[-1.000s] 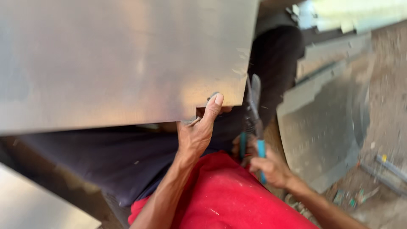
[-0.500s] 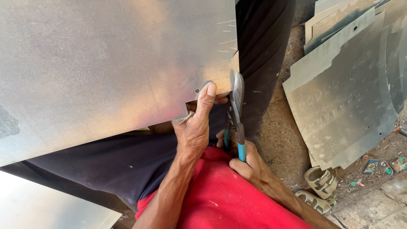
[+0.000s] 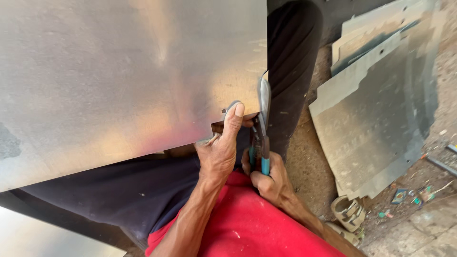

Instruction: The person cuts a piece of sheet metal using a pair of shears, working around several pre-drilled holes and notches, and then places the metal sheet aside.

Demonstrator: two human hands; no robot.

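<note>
— Head view is showing what?
— The left hand is pinching the edge of the big metal sheet, thumb on top, its grip closed on the sheet. The right hand is squeezing blue-handled snips, grip closed round the handles.
— Where is the sheet lying?
— It is resting across the person's lap.
— How much is cut?
— A small notch is showing at the near corner. The blades are biting just beside it, so I think most cutting is still waiting.
</note>
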